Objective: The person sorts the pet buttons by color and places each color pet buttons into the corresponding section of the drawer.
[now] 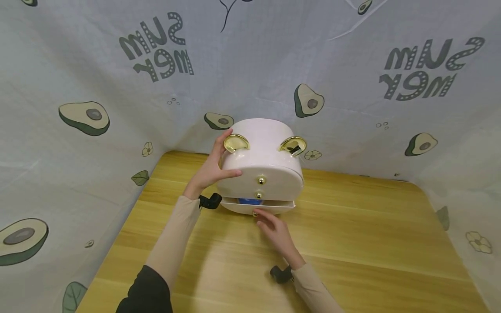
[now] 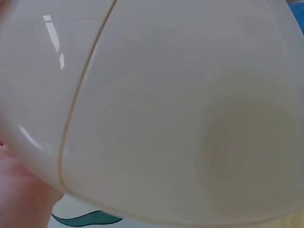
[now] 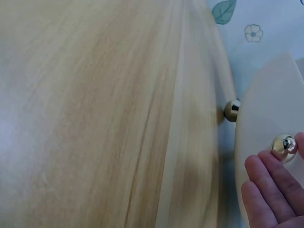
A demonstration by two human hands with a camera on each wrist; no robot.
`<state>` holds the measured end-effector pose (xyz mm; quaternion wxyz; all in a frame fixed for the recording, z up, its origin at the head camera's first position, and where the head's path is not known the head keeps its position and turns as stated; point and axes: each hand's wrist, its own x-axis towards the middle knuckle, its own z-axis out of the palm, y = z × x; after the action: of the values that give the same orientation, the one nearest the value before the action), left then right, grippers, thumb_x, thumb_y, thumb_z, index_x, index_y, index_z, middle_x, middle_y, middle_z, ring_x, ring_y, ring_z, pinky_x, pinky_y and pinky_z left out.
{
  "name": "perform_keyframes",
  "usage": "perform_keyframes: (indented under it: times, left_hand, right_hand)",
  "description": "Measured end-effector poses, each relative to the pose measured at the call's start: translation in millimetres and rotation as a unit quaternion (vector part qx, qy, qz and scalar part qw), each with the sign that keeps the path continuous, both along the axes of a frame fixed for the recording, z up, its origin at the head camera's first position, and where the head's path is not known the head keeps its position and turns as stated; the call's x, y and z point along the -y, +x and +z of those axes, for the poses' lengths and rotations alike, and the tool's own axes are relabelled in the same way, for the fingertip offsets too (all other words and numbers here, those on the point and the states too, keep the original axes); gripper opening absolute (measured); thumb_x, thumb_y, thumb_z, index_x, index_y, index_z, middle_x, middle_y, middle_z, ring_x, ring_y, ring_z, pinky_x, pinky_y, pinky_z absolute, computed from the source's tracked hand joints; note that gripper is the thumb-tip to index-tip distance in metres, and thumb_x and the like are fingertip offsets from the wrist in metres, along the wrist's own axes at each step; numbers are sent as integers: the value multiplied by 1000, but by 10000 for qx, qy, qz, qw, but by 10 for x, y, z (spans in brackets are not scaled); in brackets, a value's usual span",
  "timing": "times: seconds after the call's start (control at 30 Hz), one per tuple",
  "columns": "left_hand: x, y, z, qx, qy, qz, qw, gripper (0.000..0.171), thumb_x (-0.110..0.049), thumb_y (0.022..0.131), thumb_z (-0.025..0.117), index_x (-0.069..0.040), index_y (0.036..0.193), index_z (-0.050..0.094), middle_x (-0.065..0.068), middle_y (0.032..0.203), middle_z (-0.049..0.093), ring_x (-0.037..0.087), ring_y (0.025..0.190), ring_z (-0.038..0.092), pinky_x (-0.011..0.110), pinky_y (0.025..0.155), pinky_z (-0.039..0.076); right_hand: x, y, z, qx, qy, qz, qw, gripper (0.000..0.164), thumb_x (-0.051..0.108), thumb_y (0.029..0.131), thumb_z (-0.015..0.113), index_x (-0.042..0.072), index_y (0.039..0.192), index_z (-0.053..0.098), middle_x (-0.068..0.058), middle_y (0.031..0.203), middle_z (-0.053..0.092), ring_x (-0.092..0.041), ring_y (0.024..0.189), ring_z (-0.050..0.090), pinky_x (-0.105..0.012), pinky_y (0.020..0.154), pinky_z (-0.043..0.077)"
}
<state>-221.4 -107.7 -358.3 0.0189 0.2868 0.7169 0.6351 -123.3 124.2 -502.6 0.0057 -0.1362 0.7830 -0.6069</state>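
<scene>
A white rounded drawer box (image 1: pixel 260 184) with gold ear shapes and gold knobs stands on the wooden table. Its bottom drawer (image 1: pixel 275 208) is pulled out a little, and part of a blue thing (image 1: pixel 250 201) shows inside. My left hand (image 1: pixel 211 169) rests on the box's left side, fingers stretched up beside the gold ear (image 1: pixel 236 142) and thumb straight across the front. White casing (image 2: pixel 156 118) fills the left wrist view. With fingertips and thumb, my right hand (image 1: pixel 278 234) pinches the bottom drawer's gold knob (image 3: pixel 284 148).
The wooden table (image 1: pixel 372 234) extends to both sides of the box. Close behind it hangs a pale cloth (image 1: pixel 250 65) printed with avocados and lettering, which also runs along the left and right sides.
</scene>
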Motion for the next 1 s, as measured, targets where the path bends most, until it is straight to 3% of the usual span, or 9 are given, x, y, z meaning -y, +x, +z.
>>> perform_keyframes:
  times: [0.2, 0.33, 0.4, 0.63, 1.0]
  left_hand:
    - [18, -139, -164, -65, -194, 162, 9997, 104, 1, 74, 78, -22, 152, 14, 0, 156, 11, 30, 142, 14, 59, 109, 17]
    - [17, -172, -190, -143, -241, 153, 9995, 104, -1, 74, 79, -23, 152, 14, 0, 156, 13, 31, 141, 16, 60, 108, 19]
    - [13, -164, -168, -152, -224, 131, 9995, 104, 3, 74, 77, -21, 152, 14, 2, 156, 12, 32, 141, 16, 60, 108, 19]
    - [-2, 8, 89, -165, -318, 41, 9993, 98, 0, 75, 76, -12, 150, 15, 9, 156, 12, 38, 140, 18, 62, 108, 17]
    - [20, 10, 95, -133, -377, 67, 9992, 99, 3, 74, 76, -13, 151, 15, 8, 156, 13, 38, 138, 21, 60, 107, 20]
  right_hand:
    - [42, 64, 189, -14, -80, 49, 10000, 33, -9, 89, 59, -11, 122, 59, -25, 121, 60, -42, 106, 60, -25, 89, 49]
    - [55, 76, 320, 165, -70, 69, 9998, 33, -8, 90, 59, -11, 124, 58, -24, 124, 58, -41, 108, 59, -24, 91, 48]
    - [58, 65, 341, 211, -23, 51, 9998, 33, -8, 91, 59, -10, 124, 58, -23, 125, 58, -40, 109, 59, -25, 91, 48]
    - [73, 18, 352, 138, 181, -178, 9996, 32, -3, 91, 61, -8, 122, 61, -21, 124, 60, -36, 107, 61, -25, 91, 48]
    - [67, -39, 399, 188, 462, -190, 9986, 27, 3, 94, 59, -4, 120, 64, -16, 124, 61, -30, 109, 60, -29, 92, 47]
